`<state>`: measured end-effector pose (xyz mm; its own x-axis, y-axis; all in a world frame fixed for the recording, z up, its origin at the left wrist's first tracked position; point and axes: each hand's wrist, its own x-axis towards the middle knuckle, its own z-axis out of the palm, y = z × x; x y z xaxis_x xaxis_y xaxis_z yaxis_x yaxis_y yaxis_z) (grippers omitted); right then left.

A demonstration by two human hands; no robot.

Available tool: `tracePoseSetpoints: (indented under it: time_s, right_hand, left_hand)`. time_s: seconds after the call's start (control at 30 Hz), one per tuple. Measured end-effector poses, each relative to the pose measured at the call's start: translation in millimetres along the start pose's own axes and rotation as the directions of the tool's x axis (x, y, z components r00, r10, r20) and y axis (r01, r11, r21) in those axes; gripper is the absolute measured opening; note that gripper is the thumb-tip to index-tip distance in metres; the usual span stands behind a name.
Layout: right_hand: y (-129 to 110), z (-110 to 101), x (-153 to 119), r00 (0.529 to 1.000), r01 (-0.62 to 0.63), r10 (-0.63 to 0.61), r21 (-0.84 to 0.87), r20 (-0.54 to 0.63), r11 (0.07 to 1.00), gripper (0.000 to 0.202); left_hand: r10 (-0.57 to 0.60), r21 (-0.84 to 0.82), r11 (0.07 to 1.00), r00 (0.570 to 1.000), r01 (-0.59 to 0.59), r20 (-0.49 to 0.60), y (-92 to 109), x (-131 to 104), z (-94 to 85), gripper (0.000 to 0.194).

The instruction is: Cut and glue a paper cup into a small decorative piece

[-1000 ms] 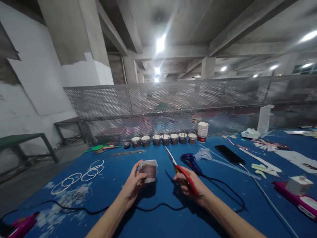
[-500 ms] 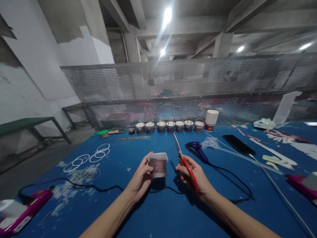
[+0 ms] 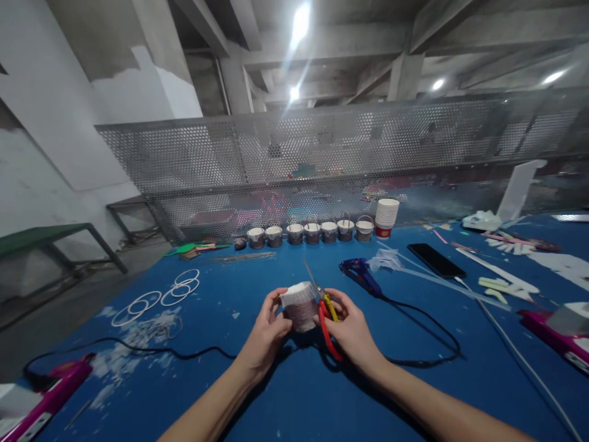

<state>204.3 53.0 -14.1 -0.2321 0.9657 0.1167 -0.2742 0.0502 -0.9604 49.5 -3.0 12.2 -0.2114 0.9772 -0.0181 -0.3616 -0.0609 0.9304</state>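
Observation:
A small cup wrapped in brown cord, with a white upper rim, is gripped in my left hand above the blue table. The cup leans a little, its rim tipped away from me. My right hand holds scissors with red and yellow handles, right beside the cup. The blades point up and to the left, behind the cup's right edge. My right fingertips are close to the cup's side; whether they touch it I cannot tell.
Several wrapped cups line the back, beside stacked paper cups. A blue glue gun and black phone lie right. White rings lie left. A black cable crosses the table; pink power strips sit at both sides.
My right hand has moved left to the cup, and the scissors now tilt left with their yellow handle showing. The cup has turned and tilted in my left hand. The view has shifted slightly.

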Motion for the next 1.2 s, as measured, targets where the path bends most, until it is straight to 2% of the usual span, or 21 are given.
tracePoseSetpoints:
  time_s: [0.1, 0.23, 0.3, 0.43, 0.57, 0.83, 0.97, 1.1, 1.2]
  right_hand:
    - [0, 2, -2, 0.999, 0.030, -0.028, -0.036, 0.031, 0.999, 0.053]
    - [-2, 4, -7, 0.997, 0.036, -0.034, -0.034, 0.075, 0.999, 0.053]
    - [-4, 2, -8, 0.996, 0.038, -0.037, -0.012, 0.079, 0.999, 0.055]
    - [-13, -6, -4, 0.995, 0.090, -0.093, 0.075, 0.027, 0.993, 0.057]
    - [-24, -13, 1, 0.986, 0.163, -0.166, 0.102, 0.019, 0.981, 0.055]
    - [-21, -7, -6, 0.950, 0.155, -0.154, 0.018, 0.270, 0.988, 0.046]
    - [-25, -6, -7, 0.948, 0.112, -0.106, -0.003, 0.301, 0.994, 0.043]
    - [-30, -10, 0, 0.944, -0.018, 0.012, 0.017, 0.329, 1.000, 0.045]
    - [-28, -15, 8, 0.919, -0.115, 0.083, 0.061, 0.384, 0.991, 0.046]
  left_hand:
    - [-0.057, -0.022, 0.998, 0.997, 0.058, 0.046, 7, -1, -2.5, 0.033]
    - [-0.010, 0.144, 0.989, 0.998, 0.019, -0.063, 10, 0, -3.1, 0.038]
    - [0.035, 0.204, 0.979, 0.996, -0.019, -0.077, 11, 0, -3.5, 0.040]
    - [0.082, 0.284, 0.956, 0.997, -0.075, -0.014, 14, -2, -6.1, 0.035]
    - [0.062, 0.360, 0.930, 0.996, -0.079, 0.057, 15, -6, -6.9, 0.032]
    - [-0.005, 0.425, 0.904, 0.994, -0.044, 0.113, 9, -5, -8.1, 0.032]
    - [-0.039, 0.422, 0.906, 0.991, -0.021, 0.131, 6, -4, -10.3, 0.032]
    - [-0.122, 0.314, 0.947, 0.978, 0.064, 0.167, 12, -5, -8.4, 0.044]
    - [-0.094, 0.289, 0.956, 0.982, 0.044, 0.161, 17, -5, -7.5, 0.048]
